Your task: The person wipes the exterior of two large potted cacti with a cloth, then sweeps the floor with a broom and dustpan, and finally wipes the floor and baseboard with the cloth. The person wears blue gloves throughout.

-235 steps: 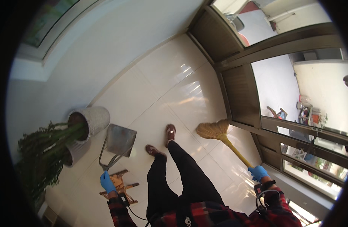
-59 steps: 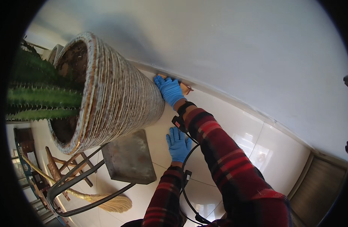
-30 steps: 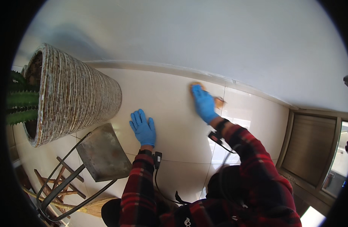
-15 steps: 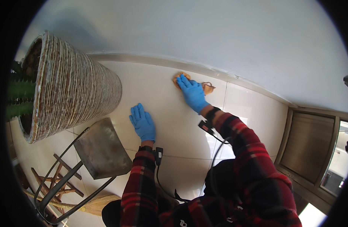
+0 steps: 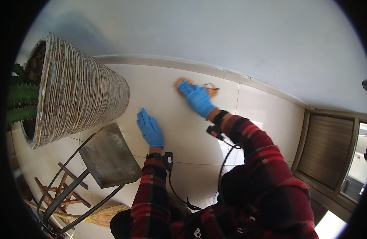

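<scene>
Blue gloves cover both hands. My right hand (image 5: 197, 98) presses an orange-brown cloth (image 5: 211, 92) onto the pale floor tiles (image 5: 179, 131), a little in front of the skirting. The cloth shows past the fingertips and on the far side of the hand, with a dark edge along one side. Its middle is hidden under the palm. To the left and nearer to me, my left hand (image 5: 150, 129) rests flat on the tiles, fingers stretched out, holding nothing.
A large ribbed planter (image 5: 83, 87) with a cactus (image 5: 22, 97) stands at the left. Nearer are a metal dustpan (image 5: 109, 157), a straw broom (image 5: 107, 215) and a wooden stool (image 5: 63, 191). The skirting (image 5: 159, 62) runs along the white wall; a framed panel (image 5: 325, 147) is at right.
My right hand has slid left with the cloth along the floor. My left hand stays in nearly the same place, its fingers slightly closer together.
</scene>
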